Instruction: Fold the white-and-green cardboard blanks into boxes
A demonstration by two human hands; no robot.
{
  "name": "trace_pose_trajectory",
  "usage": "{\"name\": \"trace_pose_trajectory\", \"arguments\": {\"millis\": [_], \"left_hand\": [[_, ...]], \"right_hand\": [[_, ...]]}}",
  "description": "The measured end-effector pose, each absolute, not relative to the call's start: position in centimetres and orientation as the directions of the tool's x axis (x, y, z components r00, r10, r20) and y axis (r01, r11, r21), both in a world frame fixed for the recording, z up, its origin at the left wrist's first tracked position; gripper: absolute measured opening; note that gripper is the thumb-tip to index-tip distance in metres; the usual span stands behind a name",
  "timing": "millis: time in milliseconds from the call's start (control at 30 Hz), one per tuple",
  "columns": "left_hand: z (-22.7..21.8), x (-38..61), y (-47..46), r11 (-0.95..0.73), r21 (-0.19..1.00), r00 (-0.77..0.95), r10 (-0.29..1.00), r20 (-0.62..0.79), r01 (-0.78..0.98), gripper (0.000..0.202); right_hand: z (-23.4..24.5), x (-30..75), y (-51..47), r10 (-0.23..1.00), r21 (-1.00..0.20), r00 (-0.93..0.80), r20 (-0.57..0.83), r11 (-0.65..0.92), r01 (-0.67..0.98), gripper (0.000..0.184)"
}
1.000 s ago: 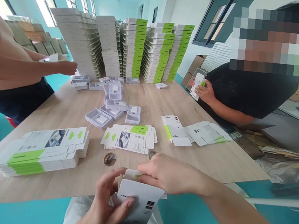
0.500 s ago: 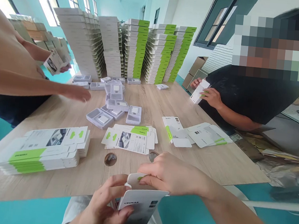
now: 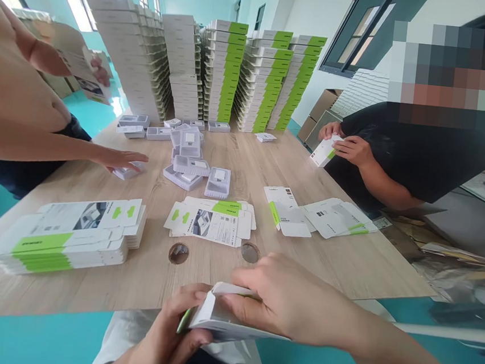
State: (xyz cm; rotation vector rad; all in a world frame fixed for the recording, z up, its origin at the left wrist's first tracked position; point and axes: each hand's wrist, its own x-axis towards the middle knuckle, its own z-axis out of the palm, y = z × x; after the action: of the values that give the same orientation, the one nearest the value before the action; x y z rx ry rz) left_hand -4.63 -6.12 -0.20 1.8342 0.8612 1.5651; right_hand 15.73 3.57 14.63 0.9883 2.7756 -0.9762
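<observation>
You have the carton (image 3: 223, 317) held in both hands, just past the near edge of the table (image 3: 198, 283), over your lap. It is white with a green edge, and its end stands partly open.

Your left hand (image 3: 163, 334) pinches the carton's left end, with the fingers curled around the green edge. Your right hand (image 3: 295, 304) lies across the top, fingers pressed together and reaching to the open end; its thumb is hidden, so you cannot tell whether it pinches.

Nearest you on the table are two round holes (image 3: 214, 252). Beyond them lie a flat carton pile (image 3: 208, 221) and, to your left, a taller flat stack (image 3: 69, 240). To your right are loose flat cartons (image 3: 320, 215).

Grey trays (image 3: 218, 182) are grouped at mid-table, below tall carton stacks (image 3: 221, 71).

At the far left, a co-worker's hand (image 3: 122, 160) rests on a tray (image 3: 129, 172), and that co-worker's other hand (image 3: 100, 75) holds up a flat carton (image 3: 82, 69). At the far right, a second co-worker's hands (image 3: 348, 149) hold a white carton (image 3: 325, 151).
</observation>
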Motion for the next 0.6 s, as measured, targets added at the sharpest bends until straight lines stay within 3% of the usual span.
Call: {"name": "trace_pose_trajectory", "arguments": {"millis": [100,300,600], "left_hand": [[0.7,-4.7,-5.9,-0.644,0.753,0.160,0.764,0.625,0.134,0.050],[0.8,-5.1,-5.9,-0.671,0.712,0.197,0.742,0.641,0.208,0.056],[0.5,-5.4,-4.2,-0.769,0.577,0.306,0.639,0.706,0.275,0.052]], "right_hand": [[14.9,15.6,3.3,0.575,-0.550,-0.780,-0.248,0.580,0.601,0.044],[13.4,15.7,2.6,0.525,-0.513,-0.851,-0.003,0.730,0.452,0.040],[12.8,16.0,2.5,0.485,-0.359,-0.874,0.016,0.819,0.447,0.035]]}}
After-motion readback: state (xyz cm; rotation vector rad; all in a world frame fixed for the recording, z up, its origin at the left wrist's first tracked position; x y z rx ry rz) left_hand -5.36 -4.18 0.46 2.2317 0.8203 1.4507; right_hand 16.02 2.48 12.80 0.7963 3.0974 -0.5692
